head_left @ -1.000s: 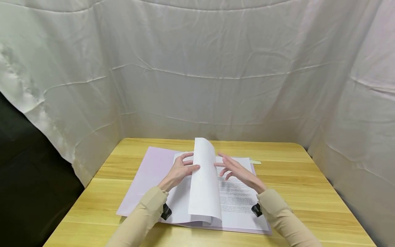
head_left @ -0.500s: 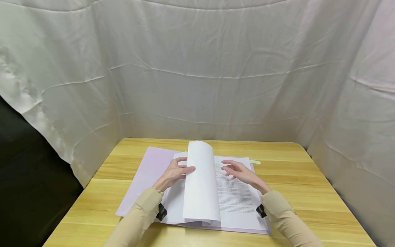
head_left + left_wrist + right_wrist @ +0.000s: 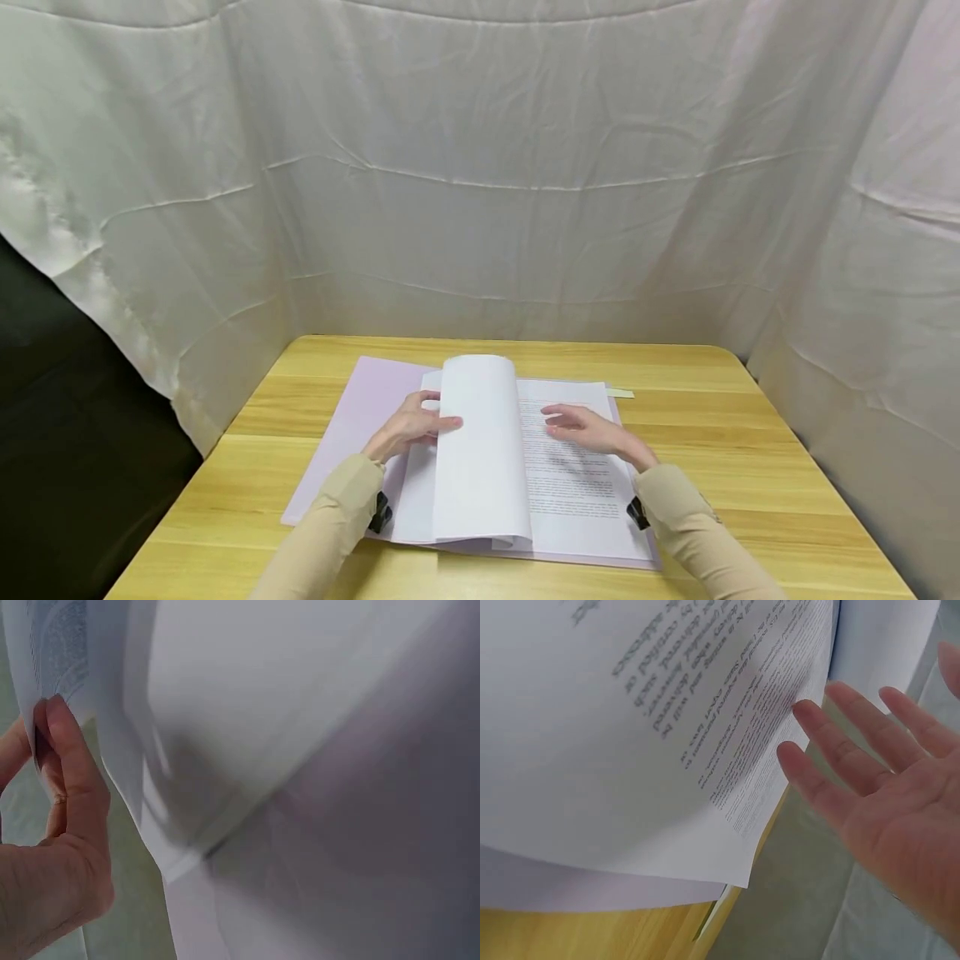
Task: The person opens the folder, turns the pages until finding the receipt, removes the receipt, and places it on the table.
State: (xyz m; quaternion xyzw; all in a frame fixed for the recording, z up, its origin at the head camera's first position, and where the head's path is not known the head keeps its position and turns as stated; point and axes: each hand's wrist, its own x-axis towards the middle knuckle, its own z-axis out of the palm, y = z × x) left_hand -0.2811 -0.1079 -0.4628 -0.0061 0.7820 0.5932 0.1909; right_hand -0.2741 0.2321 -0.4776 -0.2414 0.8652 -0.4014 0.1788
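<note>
A light purple folder (image 3: pixel 341 450) lies spread on the table with white sheets inside. My left hand (image 3: pixel 411 427) pinches the free edge of a turned sheet (image 3: pixel 480 450), thumb on top and fingers beneath; the sheet curves over toward the left. In the left wrist view, the left hand (image 3: pixel 64 787) grips that paper between thumb and fingers. On the right half lies a printed page (image 3: pixel 573 483). My right hand (image 3: pixel 588 431) hovers over this page, holding nothing. Its fingers look loosely extended in the right wrist view, where the right hand (image 3: pixel 885 757) is beside the printed text.
The folder rests on a wooden table (image 3: pixel 750 467). A pale yellow-green strip (image 3: pixel 621 393) sticks out past the folder's upper right edge. Grey-white curtains (image 3: pixel 525 208) enclose the back and sides, and a dark area (image 3: pixel 75 433) stands at the left.
My left hand has moved left and slightly down, drawing the sheet over with it, and the sheet's top has lowered. My right hand has come away from the sheet toward the right.
</note>
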